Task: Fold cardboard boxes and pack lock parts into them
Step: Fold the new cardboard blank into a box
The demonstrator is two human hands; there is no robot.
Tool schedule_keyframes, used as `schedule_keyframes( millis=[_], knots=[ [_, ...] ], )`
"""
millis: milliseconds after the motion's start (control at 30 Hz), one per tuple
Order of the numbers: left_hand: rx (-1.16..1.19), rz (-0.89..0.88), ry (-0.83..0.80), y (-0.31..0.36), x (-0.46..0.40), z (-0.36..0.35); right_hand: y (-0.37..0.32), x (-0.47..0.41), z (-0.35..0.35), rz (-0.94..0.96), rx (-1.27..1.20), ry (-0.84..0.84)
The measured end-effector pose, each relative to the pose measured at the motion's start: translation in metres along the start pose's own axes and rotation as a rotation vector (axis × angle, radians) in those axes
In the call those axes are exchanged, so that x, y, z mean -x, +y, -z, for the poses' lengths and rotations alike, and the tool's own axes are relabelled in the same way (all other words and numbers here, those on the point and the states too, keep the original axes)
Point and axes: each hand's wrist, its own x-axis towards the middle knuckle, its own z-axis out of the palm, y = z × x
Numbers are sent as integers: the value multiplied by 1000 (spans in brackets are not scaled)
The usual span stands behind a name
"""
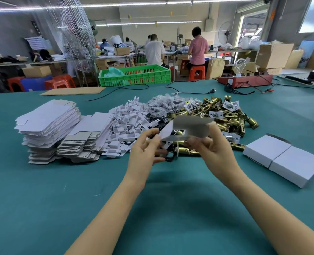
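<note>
A blurred white cardboard box blank (189,127) hangs in the air above the green table (42,199), partly folded. My left hand (147,150) pinches its left flap. My right hand (211,144) grips its right side, fingers curled round the card. Behind the hands lies a heap of brass lock latches (228,115). Left of that heap are white plastic inserts (126,126) and small bagged parts (163,103). A tall stack of flat white box blanks (49,124) stands at the left. Two folded white boxes (285,161) lie side by side at the right.
A cardboard sheet (73,91) and black cables (189,92) lie further back on the table. A red electrical unit with a bulb (244,80) sits at the back right. Beyond the table edge stand a green crate (136,75), red stools and several seated people.
</note>
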Motion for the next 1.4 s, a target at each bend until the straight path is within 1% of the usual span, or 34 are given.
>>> schedule_keyframes(
  millis=[33, 100, 167, 233, 300, 367, 467, 633, 767, 867, 1067, 1167, 1233, 1300, 1400],
  knots=[
    [-88, -103, 4, -2, 1, -1, -1, -1, 1, -24, -69, 29],
    [-290, -302, 15, -3, 5, -3, -6, -3, 3, -3, -106, 64],
    [-465, -483, 35, 1, 9, -6, -10, -4, 3, 26, -143, 56],
    [-504, -620, -2, 6, 11, -10, -13, -5, 3, 41, -144, 20],
    [-459, -672, -64, 10, 13, -14, -16, -5, 4, 38, -77, -9],
    [-407, -654, -96, 13, 15, -16, -17, -5, 5, 15, 8, -19],
    [-373, -581, -113, 15, 15, -15, -16, -5, 8, 2, 131, -32],
    [-361, -522, -144, 9, 12, -15, -8, -5, 6, -13, 251, -24],
    [-399, -496, -129, 2, 7, -11, -2, -1, 1, -50, 208, -19],
    [-398, -473, -148, 2, 5, -8, 1, 0, -1, -59, 179, 12],
    [-446, -503, -205, 1, 1, -2, 3, 2, -2, -16, 127, 32],
    [-410, -516, -199, 2, -1, 2, 4, 1, -2, -6, 151, 9],
    [-390, -492, -196, 4, -2, 3, 3, 1, -1, -3, 171, -12],
    [-394, -471, -192, 4, -2, 4, 2, 2, -1, -10, 169, -27],
    [-431, -489, -148, 5, -4, 6, -1, 3, -2, -8, 203, -23]
  ],
)
